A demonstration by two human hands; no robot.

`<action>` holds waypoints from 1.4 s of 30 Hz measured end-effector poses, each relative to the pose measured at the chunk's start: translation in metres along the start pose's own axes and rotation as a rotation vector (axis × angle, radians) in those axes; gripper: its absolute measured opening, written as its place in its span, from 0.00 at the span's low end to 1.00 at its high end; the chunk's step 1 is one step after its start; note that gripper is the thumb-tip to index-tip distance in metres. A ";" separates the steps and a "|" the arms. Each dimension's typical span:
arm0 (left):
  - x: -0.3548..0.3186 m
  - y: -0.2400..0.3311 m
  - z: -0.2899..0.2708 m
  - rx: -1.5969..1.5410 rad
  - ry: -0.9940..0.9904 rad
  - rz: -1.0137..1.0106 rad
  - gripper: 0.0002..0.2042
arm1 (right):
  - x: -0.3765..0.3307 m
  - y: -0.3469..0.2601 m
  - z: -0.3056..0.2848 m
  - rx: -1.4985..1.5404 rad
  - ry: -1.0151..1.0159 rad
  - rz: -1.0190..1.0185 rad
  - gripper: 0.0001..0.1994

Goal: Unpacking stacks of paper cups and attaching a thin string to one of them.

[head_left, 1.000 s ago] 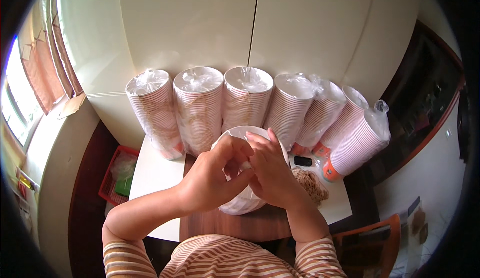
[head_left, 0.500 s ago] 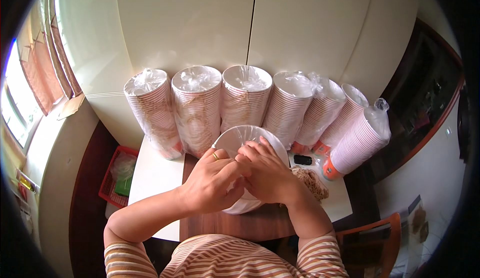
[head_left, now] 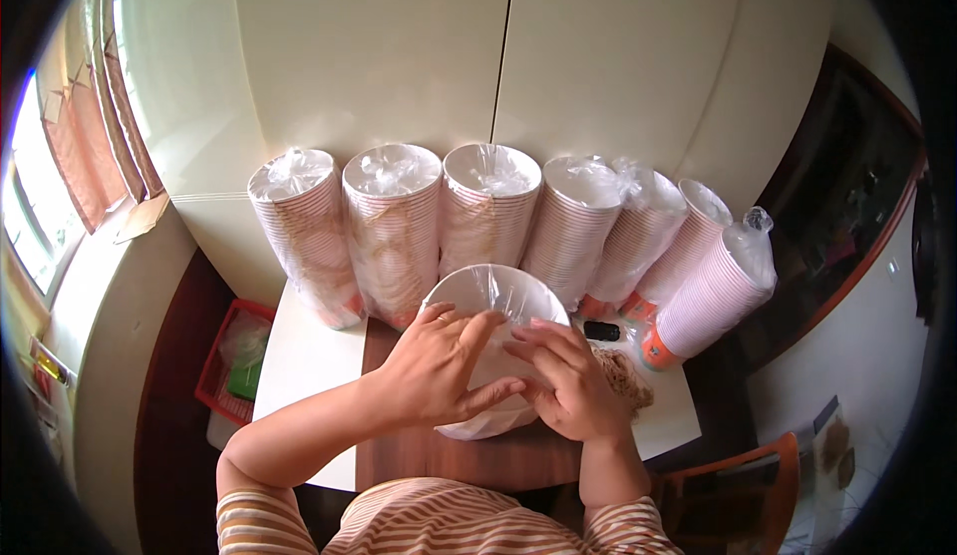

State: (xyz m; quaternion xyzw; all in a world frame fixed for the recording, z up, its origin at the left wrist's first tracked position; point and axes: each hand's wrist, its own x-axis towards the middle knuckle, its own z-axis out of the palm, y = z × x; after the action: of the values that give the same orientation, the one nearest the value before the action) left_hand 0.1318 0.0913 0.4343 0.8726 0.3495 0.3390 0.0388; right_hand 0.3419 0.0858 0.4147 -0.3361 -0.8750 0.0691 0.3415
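Two hands, the left hand [head_left: 439, 361] and right hand [head_left: 566, 380], fingers parted wide, hover over the bagged paper-cup stack [head_left: 493, 361] we see mid-table [head_left: 399, 455]; film contact we cannot tell. Seven similar stacks [head_left: 394, 246] line the table's far side.

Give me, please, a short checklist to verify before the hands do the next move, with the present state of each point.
1. Near white container has its mouth facing up: ok.
2. Its mouth is clear of hands: not ok; the left hand and right hand are over it.
3. Left thumb and forefinger are apart: ok.
4. Clear film at the mouth is tied shut: cannot tell.
5. Beige tangled bundle lies on the table, to the right: ok.
6. Small black object is apart from both hands: ok.
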 end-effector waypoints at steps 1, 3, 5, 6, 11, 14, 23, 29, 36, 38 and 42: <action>0.000 -0.002 0.003 -0.001 0.000 0.006 0.27 | -0.001 -0.001 0.000 -0.004 0.003 0.002 0.16; -0.001 -0.005 0.005 0.131 -0.092 0.129 0.29 | -0.002 -0.002 0.001 0.011 0.044 0.004 0.15; -0.002 -0.005 0.007 0.157 -0.098 0.149 0.30 | -0.003 -0.001 0.002 0.015 0.049 -0.003 0.14; -0.002 -0.004 0.006 0.193 -0.109 0.169 0.30 | -0.003 -0.001 0.003 0.013 0.046 -0.008 0.15; 0.000 0.007 -0.006 0.221 -0.226 0.143 0.30 | -0.005 0.012 0.003 0.037 0.032 -0.029 0.18; -0.014 0.023 -0.009 0.272 -0.117 0.202 0.25 | -0.009 0.033 -0.004 0.487 0.122 -0.064 0.15; -0.040 0.004 -0.016 0.118 -0.117 0.145 0.11 | -0.013 0.152 0.019 0.741 0.583 0.680 0.11; -0.052 0.004 -0.025 0.131 -0.106 0.004 0.12 | 0.040 0.210 0.004 -0.274 0.532 0.315 0.22; -0.065 0.004 -0.010 0.217 0.010 0.023 0.17 | 0.090 0.239 0.004 -0.716 0.083 0.303 0.19; -0.068 0.002 -0.010 0.220 0.016 0.039 0.17 | 0.094 0.243 0.009 -0.633 0.075 0.312 0.15; -0.076 -0.004 -0.011 0.247 0.121 -0.002 0.19 | 0.097 0.225 0.018 -0.501 0.091 0.299 0.10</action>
State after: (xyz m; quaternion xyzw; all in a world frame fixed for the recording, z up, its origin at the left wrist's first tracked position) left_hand 0.0830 0.0442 0.3989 0.8484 0.3911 0.3452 -0.0898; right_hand 0.3999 0.3219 0.3760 -0.5378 -0.7894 -0.1145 0.2730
